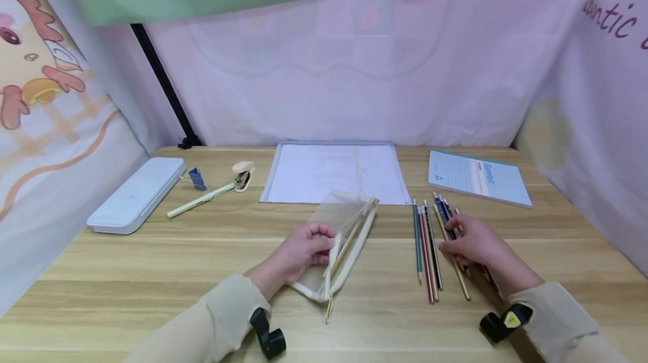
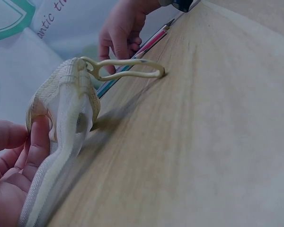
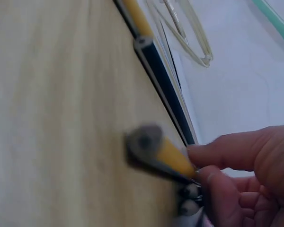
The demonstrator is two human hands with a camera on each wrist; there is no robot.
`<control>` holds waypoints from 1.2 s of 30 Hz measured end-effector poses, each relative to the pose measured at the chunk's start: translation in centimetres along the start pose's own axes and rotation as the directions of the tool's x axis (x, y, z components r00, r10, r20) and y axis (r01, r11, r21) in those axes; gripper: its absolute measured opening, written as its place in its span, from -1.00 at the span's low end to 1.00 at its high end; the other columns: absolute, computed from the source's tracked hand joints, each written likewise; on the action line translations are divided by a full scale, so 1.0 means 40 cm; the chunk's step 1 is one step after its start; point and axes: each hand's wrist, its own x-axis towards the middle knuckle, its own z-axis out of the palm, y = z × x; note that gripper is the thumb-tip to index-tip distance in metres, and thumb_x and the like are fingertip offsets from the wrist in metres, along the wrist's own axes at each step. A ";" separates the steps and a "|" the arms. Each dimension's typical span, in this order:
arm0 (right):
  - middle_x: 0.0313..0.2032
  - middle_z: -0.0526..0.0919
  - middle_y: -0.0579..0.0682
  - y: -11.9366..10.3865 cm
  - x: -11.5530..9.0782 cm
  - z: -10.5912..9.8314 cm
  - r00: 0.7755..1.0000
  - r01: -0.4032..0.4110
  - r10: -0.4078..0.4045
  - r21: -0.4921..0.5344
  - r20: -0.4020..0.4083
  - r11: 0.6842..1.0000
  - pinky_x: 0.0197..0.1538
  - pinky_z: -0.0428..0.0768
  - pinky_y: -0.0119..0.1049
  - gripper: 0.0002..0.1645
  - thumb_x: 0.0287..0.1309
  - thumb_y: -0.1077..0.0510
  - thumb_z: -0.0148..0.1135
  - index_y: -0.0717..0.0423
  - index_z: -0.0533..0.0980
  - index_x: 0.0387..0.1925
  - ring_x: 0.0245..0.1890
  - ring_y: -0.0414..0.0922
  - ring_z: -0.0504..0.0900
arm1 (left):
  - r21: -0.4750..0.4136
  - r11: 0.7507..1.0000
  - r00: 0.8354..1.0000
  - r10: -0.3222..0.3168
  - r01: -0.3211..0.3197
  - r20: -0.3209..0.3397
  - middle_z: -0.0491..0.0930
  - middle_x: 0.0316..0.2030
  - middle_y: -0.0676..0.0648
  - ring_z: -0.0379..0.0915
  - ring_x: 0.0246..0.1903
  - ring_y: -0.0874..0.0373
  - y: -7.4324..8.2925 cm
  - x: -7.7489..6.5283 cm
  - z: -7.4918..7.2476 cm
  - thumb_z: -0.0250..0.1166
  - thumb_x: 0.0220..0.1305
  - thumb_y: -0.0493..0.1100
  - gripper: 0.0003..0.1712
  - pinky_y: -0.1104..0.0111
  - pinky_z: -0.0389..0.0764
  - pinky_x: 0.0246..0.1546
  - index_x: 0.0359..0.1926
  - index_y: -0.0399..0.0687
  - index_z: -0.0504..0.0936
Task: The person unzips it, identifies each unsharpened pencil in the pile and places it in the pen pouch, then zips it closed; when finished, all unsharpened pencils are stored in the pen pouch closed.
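My left hand (image 1: 306,247) grips one side of the opening of a see-through mesh zip pouch (image 1: 349,205). A gold pencil (image 1: 346,247) lies inside it, and a looped zip pull (image 2: 128,68) sticks out from its near end. On the right, my right hand (image 1: 473,242) is down among several pencils on the table. Its thumb and forefinger pinch at a yellow-gold pencil (image 3: 177,158), with dark pencils close by and partly hidden under the fingers. Just left of this hand, teal, red and black-striped pencils (image 1: 427,256) lie side by side, tips toward me.
A white pencil case (image 1: 136,194), a blue binder clip (image 1: 197,179), a pale green pen (image 1: 202,201) and a cream stapler (image 1: 244,176) lie at the left. Behind the pouch is a clear folder with white paper (image 1: 314,174). A blue notebook (image 1: 478,177) lies back right.
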 end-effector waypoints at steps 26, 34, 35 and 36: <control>-0.52 0.55 -0.02 -0.159 0.019 0.102 0.988 0.039 -0.135 0.738 0.071 0.674 -0.37 0.63 -0.42 -0.64 0.24 0.35 -0.07 0.53 0.18 -0.01 -0.56 -0.25 0.59 | 0.003 1.000 1.000 -0.014 0.014 -0.013 0.48 -0.48 0.04 0.43 -0.51 0.26 0.000 0.005 0.000 0.08 0.20 -0.40 -0.83 0.46 0.53 -0.46 -0.17 -0.37 0.42; -0.52 0.55 0.05 -0.254 0.044 0.214 0.992 -0.038 -0.069 0.789 0.102 0.613 -0.41 0.63 -0.42 -0.69 0.18 0.39 -0.01 0.43 0.19 -0.06 -0.60 -0.21 0.59 | -0.003 1.000 1.000 0.002 -0.002 -0.008 0.49 -0.45 0.05 0.44 -0.51 0.27 -0.004 0.005 0.000 0.09 0.20 -0.40 -0.80 0.46 0.54 -0.45 -0.14 -0.42 0.41; -0.52 0.54 0.05 -0.259 0.044 0.224 0.993 -0.047 -0.059 0.794 0.104 0.606 -0.41 0.64 -0.41 -0.70 0.17 0.40 0.00 0.41 0.19 -0.08 -0.60 -0.21 0.59 | -0.008 1.000 1.000 0.005 -0.005 -0.006 0.49 -0.45 0.05 0.44 -0.51 0.27 -0.004 0.005 0.001 0.09 0.20 -0.40 -0.79 0.46 0.54 -0.44 -0.13 -0.42 0.42; -0.52 0.54 0.06 -0.264 0.043 0.235 0.993 -0.056 -0.050 0.799 0.106 0.599 -0.41 0.64 -0.40 -0.71 0.16 0.41 0.00 0.40 0.20 -0.09 -0.61 -0.20 0.59 | -0.013 1.000 1.000 0.005 -0.005 -0.006 0.49 -0.45 0.05 0.45 -0.51 0.27 -0.005 0.006 0.002 0.08 0.20 -0.40 -0.79 0.46 0.55 -0.44 -0.13 -0.41 0.42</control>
